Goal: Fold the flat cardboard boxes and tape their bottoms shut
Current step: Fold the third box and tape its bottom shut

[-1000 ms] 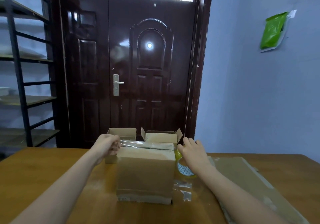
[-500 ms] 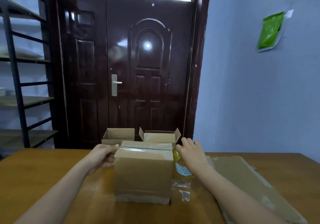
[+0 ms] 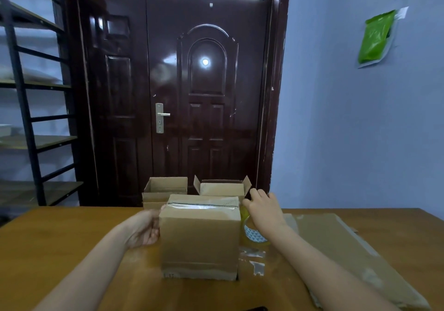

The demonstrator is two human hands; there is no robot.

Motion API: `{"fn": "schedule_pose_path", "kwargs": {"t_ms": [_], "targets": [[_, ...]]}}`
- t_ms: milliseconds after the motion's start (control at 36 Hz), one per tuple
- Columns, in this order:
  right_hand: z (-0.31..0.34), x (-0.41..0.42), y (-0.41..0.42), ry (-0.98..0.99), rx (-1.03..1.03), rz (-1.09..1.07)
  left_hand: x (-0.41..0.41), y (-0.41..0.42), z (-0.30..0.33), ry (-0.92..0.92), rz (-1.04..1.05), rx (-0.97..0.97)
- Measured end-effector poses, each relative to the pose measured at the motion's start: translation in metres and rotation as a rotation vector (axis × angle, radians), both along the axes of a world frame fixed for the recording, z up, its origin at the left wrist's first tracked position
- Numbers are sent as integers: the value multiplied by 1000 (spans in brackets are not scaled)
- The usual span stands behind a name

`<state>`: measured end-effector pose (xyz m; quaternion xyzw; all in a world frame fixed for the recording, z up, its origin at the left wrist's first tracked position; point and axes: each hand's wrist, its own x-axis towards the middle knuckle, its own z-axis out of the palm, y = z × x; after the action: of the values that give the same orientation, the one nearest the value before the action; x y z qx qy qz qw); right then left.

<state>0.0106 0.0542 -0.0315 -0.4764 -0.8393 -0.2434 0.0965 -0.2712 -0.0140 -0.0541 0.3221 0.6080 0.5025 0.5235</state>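
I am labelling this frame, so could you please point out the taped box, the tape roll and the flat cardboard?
taped box [image 3: 199,236], head view, front face.
tape roll [image 3: 254,236], head view, patterned core.
flat cardboard [image 3: 341,250], head view, upper surface.

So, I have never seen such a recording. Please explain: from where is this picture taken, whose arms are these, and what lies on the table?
There is no machine here. A person wears one camera on the head, looking forward and down, so the two arms are the person's own. On the wooden table stands a cardboard box with clear tape across its top side. The left hand rests against the box's left side, fingers relaxed. The right hand is at the box's upper right corner; whether it grips anything cannot be told. Under it lies a tape roll. Behind stand two open boxes, and flat cardboard lies to the right. Beyond are a dark door and a shelf.
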Motion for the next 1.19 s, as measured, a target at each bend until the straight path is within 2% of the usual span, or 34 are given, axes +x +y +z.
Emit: {"fn": "schedule_pose_path", "kwargs": {"t_ms": [83, 222, 306, 361, 417, 500, 556, 611, 667, 694, 889, 1000, 1083, 1194], "targets": [[1, 0, -1, -5, 8, 7, 10, 0, -13, 206, 47, -29], [1, 2, 1, -19, 6, 43, 15, -2, -20, 286, 215, 39], [2, 4, 1, -23, 8, 61, 10, 7, 3, 438, 457, 160], [2, 4, 2, -22, 13, 61, 15, 8, 26, 534, 506, 285], [2, 3, 2, -25, 15, 57, 26, 7, 46, 633, 403, 419], [2, 2, 1, -28, 12, 55, 47, 7, 60, 830, 86, 500], [3, 2, 0, -27, 13, 55, 56, 11, 59, 951, -156, 409], [3, 2, 0, -25, 18, 58, 63, 19, 51, 1197, -345, 234], [2, 3, 0, -22, 21, 57, 67, 23, 43, 1440, -421, 96], [2, 3, 0, -20, 22, 56, 69, 25, 41, 1502, -426, 62], [-2, 1, 2, -74, 45, 48, 74, 26, 45, 1536, -481, 2], [-1, -2, 1, -140, 67, 62, 87, 28, 45, 1328, -550, 186], [-2, -1, 2, -140, 69, 67, 91, 31, 41, 1279, -520, 257], [-2, 2, 1, -45, 30, 80, 104, 28, 45, 1417, -539, 289]]}}
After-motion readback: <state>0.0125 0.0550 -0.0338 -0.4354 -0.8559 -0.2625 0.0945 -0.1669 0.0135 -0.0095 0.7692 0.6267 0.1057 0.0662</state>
